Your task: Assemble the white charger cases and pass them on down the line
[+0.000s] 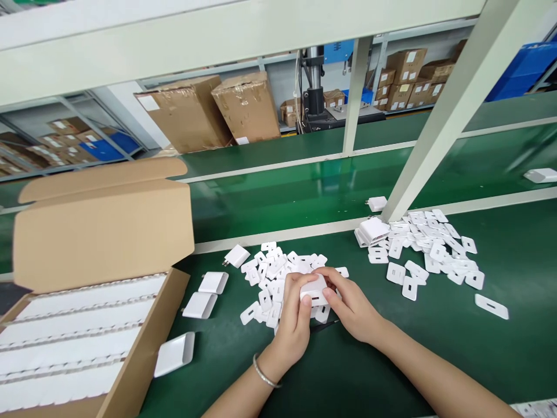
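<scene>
Between my two hands is a white charger housing [314,288] with a slotted face turned toward me. My left hand [295,310] grips its left side, thumb on the front edge. On the right side, the thumb and fingers of my right hand [350,302] close on it too. Just behind and below lies a loose pile of white slotted cover plates [274,273], partly hidden by my hands. To the left, several white charger housings [200,305] lie on the green work surface [235,371], one with its plug prongs showing [236,256].
An open cardboard box [143,348] with rows of white pieces stands at the left. A second heap of cover plates [435,244] and stacked housings [373,231] lie by a slanted metal post [452,116] on the right. Behind runs a green conveyor belt [278,203].
</scene>
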A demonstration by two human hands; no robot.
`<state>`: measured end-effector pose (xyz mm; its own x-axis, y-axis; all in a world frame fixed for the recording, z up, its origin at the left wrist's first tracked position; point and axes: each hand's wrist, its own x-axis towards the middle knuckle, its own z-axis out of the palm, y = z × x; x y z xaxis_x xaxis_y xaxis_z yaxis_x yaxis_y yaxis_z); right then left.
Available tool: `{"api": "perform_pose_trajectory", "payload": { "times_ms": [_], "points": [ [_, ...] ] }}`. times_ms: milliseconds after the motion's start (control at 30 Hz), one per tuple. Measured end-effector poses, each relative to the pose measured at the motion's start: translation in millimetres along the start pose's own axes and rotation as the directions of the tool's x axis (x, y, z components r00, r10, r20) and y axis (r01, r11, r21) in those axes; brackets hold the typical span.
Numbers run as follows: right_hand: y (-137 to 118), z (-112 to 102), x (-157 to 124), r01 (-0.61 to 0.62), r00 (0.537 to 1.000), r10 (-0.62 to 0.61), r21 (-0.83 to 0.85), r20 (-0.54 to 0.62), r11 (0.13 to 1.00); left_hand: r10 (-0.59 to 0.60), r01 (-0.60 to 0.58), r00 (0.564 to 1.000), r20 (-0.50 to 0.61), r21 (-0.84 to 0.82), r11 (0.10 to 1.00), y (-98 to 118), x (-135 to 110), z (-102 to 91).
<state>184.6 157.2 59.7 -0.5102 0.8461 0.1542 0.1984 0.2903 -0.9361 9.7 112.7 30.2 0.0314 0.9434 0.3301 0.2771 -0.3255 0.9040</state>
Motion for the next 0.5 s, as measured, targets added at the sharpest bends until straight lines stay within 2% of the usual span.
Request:
{"api": "perform_pose_trajectory", "payload": {
  "times_ms": [233,500],
  "points": [
    [0.9,2.5,-1.2,0.001,1.0,-0.001,0.035,-0.023,0.999,0.079,-0.08,0.996,0.033,0.024,0.997,-0.7,0.8,-4.2],
    [4.0,5.8,-2.5,-0.012,1.0,0.013,0.098,-0.004,0.995,0.065,-0.062,0.997,0.03,-0.082,0.995,-3.3,8.0,-8.3]
  ]
}}
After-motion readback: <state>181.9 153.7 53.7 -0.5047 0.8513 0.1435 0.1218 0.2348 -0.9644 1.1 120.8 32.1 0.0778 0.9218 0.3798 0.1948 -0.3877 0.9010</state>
